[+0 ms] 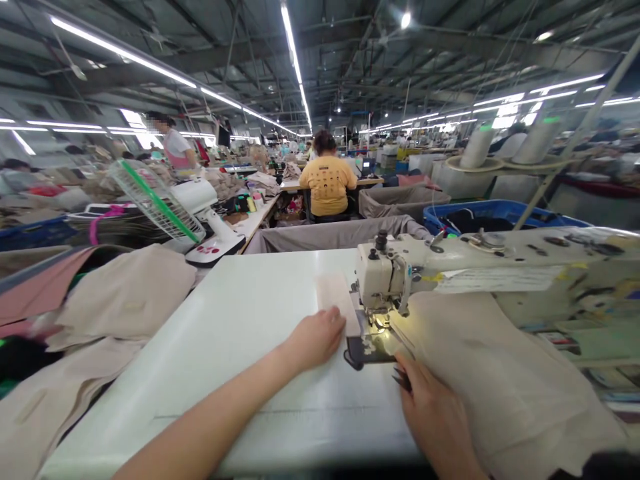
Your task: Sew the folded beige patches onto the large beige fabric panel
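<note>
My left hand (317,338) is closed, its curled fingers at the left edge of a pale beige fabric strip (334,297) lying flat on the white table. To the right of the strip is a sewing machine (380,280), its lamp lighting the presser foot (382,323) and needle plate. My right hand (435,410) is closed around small dark thread snips (401,377), with two pointed tips showing and the rest hidden in the palm. Its fingertips are by the front corner of the plate, beside a large beige fabric piece (480,373) spread under the machine arm.
Beige fabric pieces (125,293) are piled at the left of the white table (220,347). A fan (160,200) stands beyond. Cloth-lined bins (330,233) and a blue basket (505,212) are behind the machine. A person in a yellow shirt (328,183) sits ahead, back turned.
</note>
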Tool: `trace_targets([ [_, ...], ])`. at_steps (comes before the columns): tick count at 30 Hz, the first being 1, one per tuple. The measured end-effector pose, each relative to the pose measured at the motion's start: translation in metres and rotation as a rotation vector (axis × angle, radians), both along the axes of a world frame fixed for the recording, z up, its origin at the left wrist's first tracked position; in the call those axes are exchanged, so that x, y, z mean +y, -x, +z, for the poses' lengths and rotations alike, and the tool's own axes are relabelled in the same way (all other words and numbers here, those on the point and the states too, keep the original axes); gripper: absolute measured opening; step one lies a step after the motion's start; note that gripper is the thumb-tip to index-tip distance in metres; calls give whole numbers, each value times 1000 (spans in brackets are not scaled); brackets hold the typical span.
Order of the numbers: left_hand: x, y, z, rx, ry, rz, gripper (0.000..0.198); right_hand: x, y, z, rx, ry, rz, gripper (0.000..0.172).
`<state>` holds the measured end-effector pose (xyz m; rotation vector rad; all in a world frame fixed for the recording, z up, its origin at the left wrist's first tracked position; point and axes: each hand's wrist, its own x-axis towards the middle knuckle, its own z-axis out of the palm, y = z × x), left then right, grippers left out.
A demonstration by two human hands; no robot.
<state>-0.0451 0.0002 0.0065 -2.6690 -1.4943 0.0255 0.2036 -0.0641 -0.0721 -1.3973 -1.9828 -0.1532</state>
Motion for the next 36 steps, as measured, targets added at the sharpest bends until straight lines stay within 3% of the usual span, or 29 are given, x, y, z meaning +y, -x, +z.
trace_targets([
  [3,34,4,-17,-77,-179,183,44,-3,0,11,59,81,38,41],
  [5,45,0,-29,-129,-199,194,45,-6,-6,23,105,100,127,39],
  [9,31,-8,-46,-203,-178,38,41,-15,-40,52,114,68,36,24],
  [13,8,-8,-50,-256,-172,-37,41,-18,-76,73,-98,241,-48,18],
  [17,3,-6,-50,-293,-166,-39,42,-10,-89,73,-290,371,-5,20],
  [21,5,-7,-48,-310,-162,-39,41,-1,-93,67,-279,361,72,14],
  [25,4,-7,-46,-317,-156,-39,41,0,-104,70,-169,399,131,22],
  [30,4,-8,-45,-297,-140,-29,42,-6,-112,78,-268,454,178,40],
  [33,5,-8,-45,-291,-142,-24,42,-5,-113,76,-299,401,200,32],
  [36,4,-7,-43,-285,-162,-28,41,0,-116,72,-198,387,221,27],
])
